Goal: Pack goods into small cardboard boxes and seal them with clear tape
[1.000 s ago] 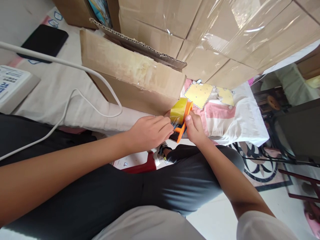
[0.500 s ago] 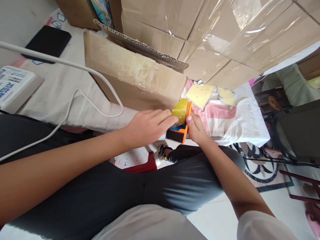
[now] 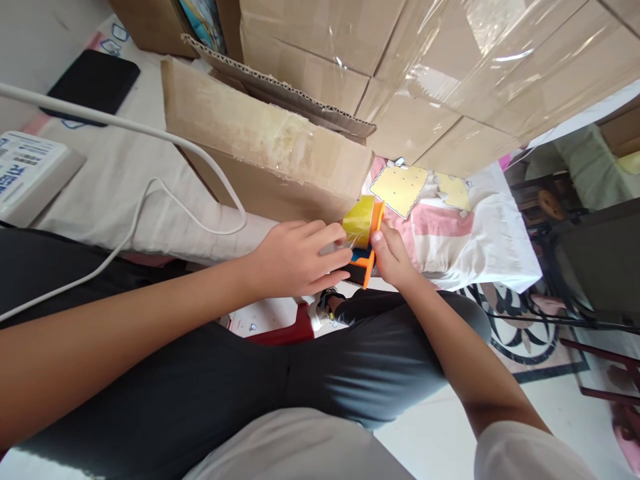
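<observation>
My right hand (image 3: pixel 393 253) is closed round the orange side of a tape dispenser (image 3: pixel 379 217), its thumb pressed on the orange frame. A roll of yellowish clear packing tape (image 3: pixel 359 219) sits on the dispenser. Below the roll are a blue part and a black part, with a toothed edge at the bottom. My left hand (image 3: pixel 305 260) is just left of the roll, palm down, its fingers bent and spread apart. Shiny clear film shows near its fingertips; whether they touch it I cannot tell.
Behind my hands stands an open cardboard box (image 3: pixel 260 140), with a tape-covered stack of cartons (image 3: pixel 425 80) beyond. Yellow paper pieces (image 3: pixel 400 190) lie on the cloth. To the left are a white cable (image 3: pixel 200 150), a black flat case (image 3: pixel 95 83) and a white box (image 3: pixel 35 173).
My left hand's fingers have lifted and spread, having lain flat together against the tape roll. My right hand and the dispenser have stayed in place.
</observation>
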Tool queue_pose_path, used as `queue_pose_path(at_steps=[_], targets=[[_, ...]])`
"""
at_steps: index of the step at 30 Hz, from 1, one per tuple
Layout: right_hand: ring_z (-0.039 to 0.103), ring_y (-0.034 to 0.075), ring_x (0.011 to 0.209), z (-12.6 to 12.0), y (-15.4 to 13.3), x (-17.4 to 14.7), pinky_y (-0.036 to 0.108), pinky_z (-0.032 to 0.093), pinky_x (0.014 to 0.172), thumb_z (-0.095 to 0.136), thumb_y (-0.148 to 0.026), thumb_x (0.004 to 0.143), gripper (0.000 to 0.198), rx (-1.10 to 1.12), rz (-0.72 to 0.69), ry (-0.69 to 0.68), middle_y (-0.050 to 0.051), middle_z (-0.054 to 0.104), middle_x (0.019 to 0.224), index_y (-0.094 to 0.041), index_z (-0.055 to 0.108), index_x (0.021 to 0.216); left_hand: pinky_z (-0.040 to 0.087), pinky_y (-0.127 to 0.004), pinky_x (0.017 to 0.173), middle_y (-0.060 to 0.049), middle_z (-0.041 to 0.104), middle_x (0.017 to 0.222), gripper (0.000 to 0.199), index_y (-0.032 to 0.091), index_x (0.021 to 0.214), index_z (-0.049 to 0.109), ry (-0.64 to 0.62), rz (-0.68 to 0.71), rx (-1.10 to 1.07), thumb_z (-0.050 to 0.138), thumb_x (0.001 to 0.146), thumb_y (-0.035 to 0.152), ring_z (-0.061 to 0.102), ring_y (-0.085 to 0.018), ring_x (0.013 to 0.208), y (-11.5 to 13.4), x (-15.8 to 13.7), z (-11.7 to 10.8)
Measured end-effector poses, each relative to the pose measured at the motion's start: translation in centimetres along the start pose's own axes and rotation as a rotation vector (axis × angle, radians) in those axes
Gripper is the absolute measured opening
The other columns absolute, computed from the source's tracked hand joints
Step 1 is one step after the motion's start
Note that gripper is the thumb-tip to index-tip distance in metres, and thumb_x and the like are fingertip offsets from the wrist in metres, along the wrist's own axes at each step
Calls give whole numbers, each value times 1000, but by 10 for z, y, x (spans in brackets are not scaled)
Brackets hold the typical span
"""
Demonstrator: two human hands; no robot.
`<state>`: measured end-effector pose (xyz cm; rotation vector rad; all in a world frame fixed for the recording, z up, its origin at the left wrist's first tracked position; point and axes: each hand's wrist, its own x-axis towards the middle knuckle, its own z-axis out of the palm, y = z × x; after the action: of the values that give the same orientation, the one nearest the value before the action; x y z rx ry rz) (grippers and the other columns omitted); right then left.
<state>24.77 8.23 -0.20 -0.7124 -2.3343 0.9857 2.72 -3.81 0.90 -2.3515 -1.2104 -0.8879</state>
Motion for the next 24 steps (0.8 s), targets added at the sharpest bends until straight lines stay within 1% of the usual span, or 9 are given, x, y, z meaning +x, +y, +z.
queue_pose_path(at_steps=[2,3,7,9,12,15,19,21,24], targets=[[59,26,87,0,0,0,47,50,91,34,-62,105,52,3,1,-6,7,59,78,-22,58,83,41,-30,59,-3,71,101,9,21,99,66,4,-28,-9,61,95,27,59,-14,71,2,-1,2],[59,26,87,0,0,0,47,50,90,33,-62,105,52,3,2,-8,7,59,79,-22,58,83,41,-30,59,-2,71,103,10,22,101,66,7,-32,-15,61,93,23,59,-13,70,2,-2,2],[57,24,83,0,-1,-1,46,49,90,33,-60,106,50,-4,-17,-13,6,60,80,-23,57,85,42,-30,59,-2,71,108,27,22,110,66,-10,-63,-38,57,86,13,60,-13,71,4,-1,2],[55,23,78,0,-1,-2,45,48,90,33,-60,106,49,-10,-32,-14,4,57,76,-23,55,82,41,-30,57,-1,72,101,22,21,106,67,-11,-98,-47,56,88,14,61,-13,70,4,0,1],[53,22,74,0,0,-3,45,47,89,33,-59,106,49,-18,-39,-6,3,55,73,-23,52,79,41,-31,57,0,72,92,11,21,99,66,-28,-110,-65,57,95,25,63,-14,69,5,1,0],[53,22,74,0,0,-4,45,47,86,33,-60,106,49,-11,-27,-1,3,54,73,-23,51,78,42,-31,58,0,72,89,18,19,106,64,-73,-147,-80,58,98,34,66,-16,72,7,0,1],[54,22,78,0,1,-5,45,49,88,34,-62,105,50,4,-1,-15,4,56,75,-23,50,80,43,-31,60,0,75,93,30,16,119,58,-85,-278,-148,58,99,37,69,-15,73,10,-1,3],[54,23,79,0,1,-5,46,49,90,34,-63,105,51,1,10,-13,4,55,74,-23,48,77,42,-30,59,0,75,92,26,17,115,59,-80,-308,-141,58,99,37,67,-14,70,11,0,4],[53,23,79,0,2,-6,45,48,85,33,-66,104,54,-38,22,8,5,54,73,-23,46,74,38,-31,57,1,71,82,17,19,95,62,-58,-254,-66,57,100,34,64,-14,68,10,2,3]])
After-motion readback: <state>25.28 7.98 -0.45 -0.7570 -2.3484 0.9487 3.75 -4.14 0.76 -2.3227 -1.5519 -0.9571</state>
